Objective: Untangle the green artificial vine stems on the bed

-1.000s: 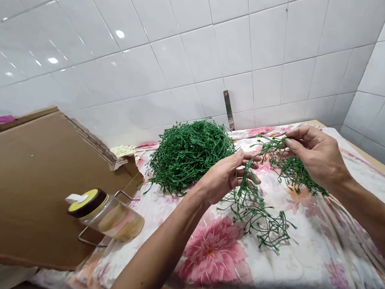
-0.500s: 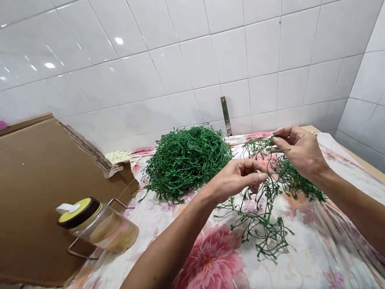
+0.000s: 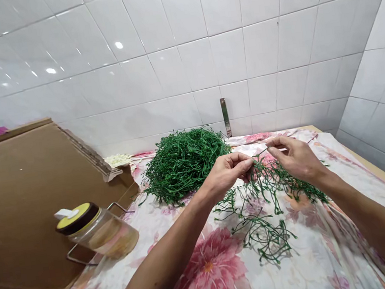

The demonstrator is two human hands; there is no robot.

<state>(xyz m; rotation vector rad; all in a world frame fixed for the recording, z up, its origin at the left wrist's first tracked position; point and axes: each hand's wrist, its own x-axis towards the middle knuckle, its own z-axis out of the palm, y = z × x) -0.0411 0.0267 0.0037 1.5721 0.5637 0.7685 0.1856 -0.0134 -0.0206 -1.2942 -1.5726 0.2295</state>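
Observation:
My left hand (image 3: pixel 230 170) is closed in a pinch on thin green artificial plant stems (image 3: pixel 261 176), which hang below its fingertips. To its right, my right hand (image 3: pixel 293 156) pinches the end of a stem that runs across toward the left fingers. Loose stems with small knobbed tips (image 3: pixel 268 242) lie on the floral cloth beneath the hands. More of them form a small heap (image 3: pixel 310 192) under my right wrist. A big mound of the same green stems (image 3: pixel 186 164) sits behind and left of my left hand.
At the left a clear jar with a yellow and dark lid (image 3: pixel 99 231) stands tilted in view beside a large cardboard box (image 3: pixel 27 203). Pale pieces (image 3: pixel 118 160) lie behind the box. A metal strip (image 3: pixel 225 117) stands against the tiled wall (image 3: pixel 230 56). Floral cloth (image 3: pixel 212 276) covers the table.
My left hand has moved slightly up and left, now closed on a cluster of stems. My right hand has shifted slightly left and down, with a stem stretched between both hands.

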